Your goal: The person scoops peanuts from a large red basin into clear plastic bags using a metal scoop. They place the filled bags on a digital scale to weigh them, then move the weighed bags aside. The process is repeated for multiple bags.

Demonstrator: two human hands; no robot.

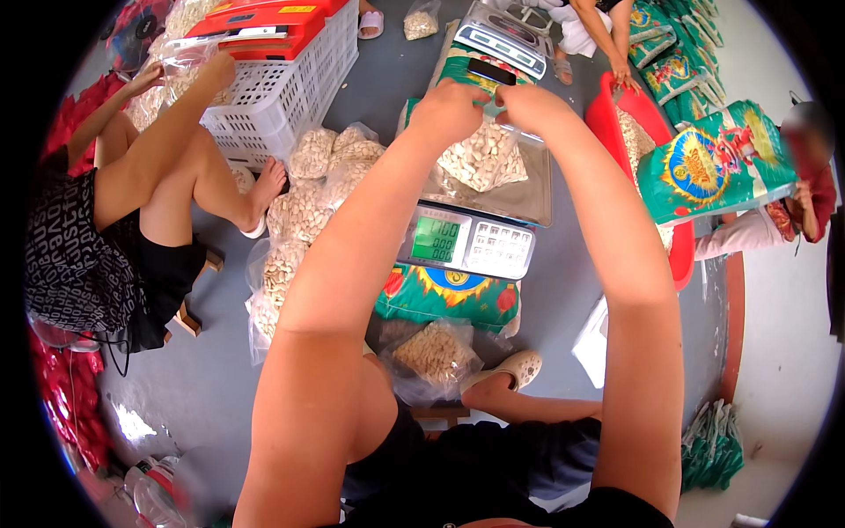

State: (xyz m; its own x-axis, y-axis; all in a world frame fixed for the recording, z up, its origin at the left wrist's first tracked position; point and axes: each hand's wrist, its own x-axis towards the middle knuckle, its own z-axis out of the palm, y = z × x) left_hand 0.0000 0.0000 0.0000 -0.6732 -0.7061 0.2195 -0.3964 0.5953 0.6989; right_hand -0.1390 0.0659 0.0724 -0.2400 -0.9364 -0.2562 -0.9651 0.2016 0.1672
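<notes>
My left hand (451, 112) and my right hand (533, 112) are closed at the top of a clear plastic bag (482, 160) of pale, flat seeds. The bag rests on the metal plate of a scale (539, 189), whose lit green display and keypad face me. Under the scale lies a green printed sack (447, 301). My fingertips come close together over the bag, and its gathered mouth is mostly hidden behind them. A dark phone (491, 72) lies just beyond my hands.
Filled seed bags (299, 207) are heaped left of the scale, near a white crate (282, 101). Another seed bag (436, 354) lies close to my legs. At right, a person tips a green sack (717, 163) over a red tub (685, 260). A second scale (502, 48) stands beyond.
</notes>
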